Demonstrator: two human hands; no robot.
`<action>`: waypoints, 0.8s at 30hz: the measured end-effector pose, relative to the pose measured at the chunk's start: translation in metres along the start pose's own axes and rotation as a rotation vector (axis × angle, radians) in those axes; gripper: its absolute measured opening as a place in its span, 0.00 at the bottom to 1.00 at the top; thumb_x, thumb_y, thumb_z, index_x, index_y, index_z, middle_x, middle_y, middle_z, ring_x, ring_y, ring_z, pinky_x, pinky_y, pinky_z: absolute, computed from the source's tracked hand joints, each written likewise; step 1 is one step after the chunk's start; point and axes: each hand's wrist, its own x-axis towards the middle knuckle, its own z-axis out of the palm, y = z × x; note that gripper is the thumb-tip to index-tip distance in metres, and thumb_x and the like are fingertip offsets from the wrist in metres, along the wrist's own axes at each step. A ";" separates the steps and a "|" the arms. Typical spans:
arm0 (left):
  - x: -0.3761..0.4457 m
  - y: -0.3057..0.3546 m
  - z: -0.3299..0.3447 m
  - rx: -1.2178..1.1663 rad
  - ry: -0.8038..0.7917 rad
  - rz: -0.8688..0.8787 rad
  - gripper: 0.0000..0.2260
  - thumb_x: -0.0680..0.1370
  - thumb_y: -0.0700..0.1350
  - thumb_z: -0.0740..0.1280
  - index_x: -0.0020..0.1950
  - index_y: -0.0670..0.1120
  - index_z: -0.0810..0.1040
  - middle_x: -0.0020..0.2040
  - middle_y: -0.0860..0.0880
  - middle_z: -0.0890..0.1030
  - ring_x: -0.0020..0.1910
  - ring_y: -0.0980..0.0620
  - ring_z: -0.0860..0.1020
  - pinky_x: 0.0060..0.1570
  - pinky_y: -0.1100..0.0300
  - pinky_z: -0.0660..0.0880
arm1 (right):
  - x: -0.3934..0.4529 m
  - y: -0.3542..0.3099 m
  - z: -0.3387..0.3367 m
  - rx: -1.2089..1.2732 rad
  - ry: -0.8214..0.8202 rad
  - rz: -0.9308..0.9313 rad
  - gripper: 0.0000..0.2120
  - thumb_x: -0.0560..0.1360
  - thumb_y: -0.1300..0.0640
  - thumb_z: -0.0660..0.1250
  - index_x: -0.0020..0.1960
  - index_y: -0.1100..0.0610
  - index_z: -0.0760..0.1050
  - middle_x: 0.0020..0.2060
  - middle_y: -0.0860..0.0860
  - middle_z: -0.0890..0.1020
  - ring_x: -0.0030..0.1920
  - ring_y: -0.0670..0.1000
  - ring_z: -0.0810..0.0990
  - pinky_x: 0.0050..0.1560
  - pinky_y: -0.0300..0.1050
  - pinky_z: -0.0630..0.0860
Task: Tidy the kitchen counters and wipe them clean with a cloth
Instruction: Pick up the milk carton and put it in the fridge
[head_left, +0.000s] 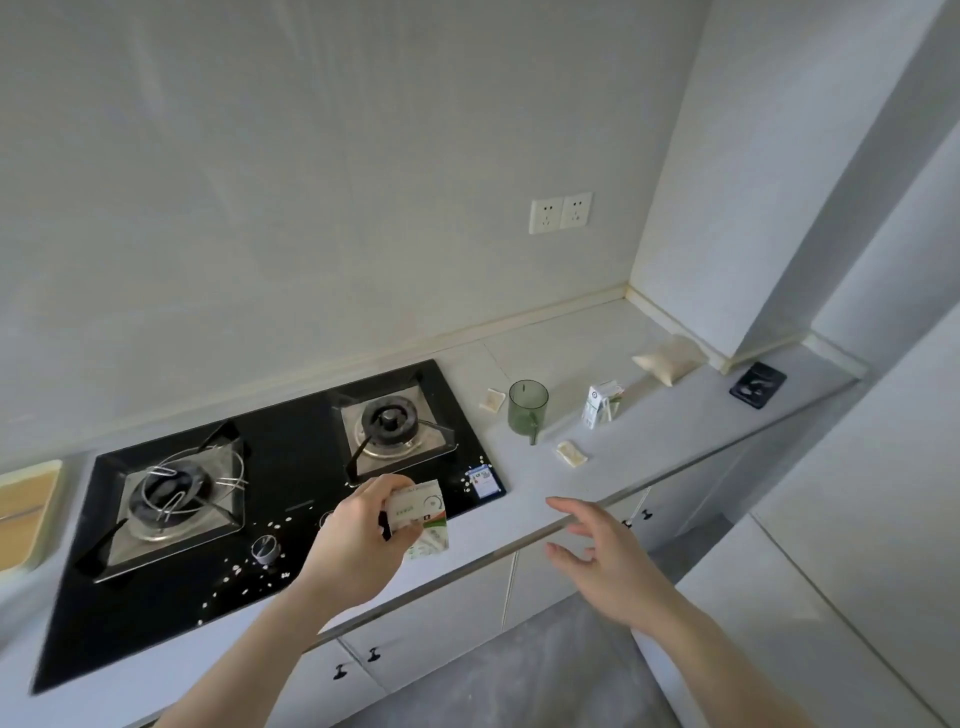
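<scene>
My left hand (358, 535) grips a small white and green carton (418, 514) above the front right corner of the black gas hob (291, 467). My right hand (602, 551) hovers open over the counter's front edge (519, 543), fingers spread, holding nothing. On the grey counter (597, 467) stand a green translucent cup (528, 408) and a small white milk carton (601, 403). Two small pale wrappers, one by the cup (491, 400) and one nearer me (571, 453), lie flat. A cream pouch (670, 358) rests near the back corner. No cloth is in view.
White grains (244, 571) are scattered over the hob's front. A wire rack (182, 483) sits on the left burner. A black square object (757, 384) lies at the counter's far right. A wooden board (23, 506) is at the left edge. Cabinet doors with black knobs (373, 656) run below.
</scene>
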 end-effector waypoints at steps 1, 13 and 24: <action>0.010 0.001 0.008 0.003 -0.013 -0.009 0.20 0.77 0.47 0.74 0.65 0.59 0.72 0.59 0.58 0.78 0.58 0.56 0.79 0.50 0.60 0.83 | 0.006 0.006 -0.004 0.008 -0.004 0.011 0.24 0.79 0.45 0.67 0.74 0.38 0.66 0.68 0.34 0.69 0.68 0.37 0.70 0.68 0.41 0.71; 0.144 0.000 0.104 0.033 -0.237 -0.064 0.18 0.76 0.47 0.73 0.62 0.57 0.73 0.55 0.56 0.79 0.52 0.56 0.79 0.52 0.58 0.81 | 0.071 0.067 -0.030 0.033 0.089 0.186 0.24 0.79 0.47 0.67 0.74 0.42 0.67 0.69 0.39 0.71 0.66 0.41 0.72 0.65 0.39 0.69; 0.227 0.031 0.182 0.101 -0.362 -0.073 0.16 0.79 0.45 0.70 0.65 0.51 0.70 0.58 0.52 0.76 0.53 0.50 0.77 0.55 0.54 0.79 | 0.137 0.117 -0.086 0.051 0.113 0.252 0.24 0.79 0.50 0.69 0.73 0.45 0.68 0.69 0.42 0.72 0.65 0.45 0.73 0.64 0.41 0.72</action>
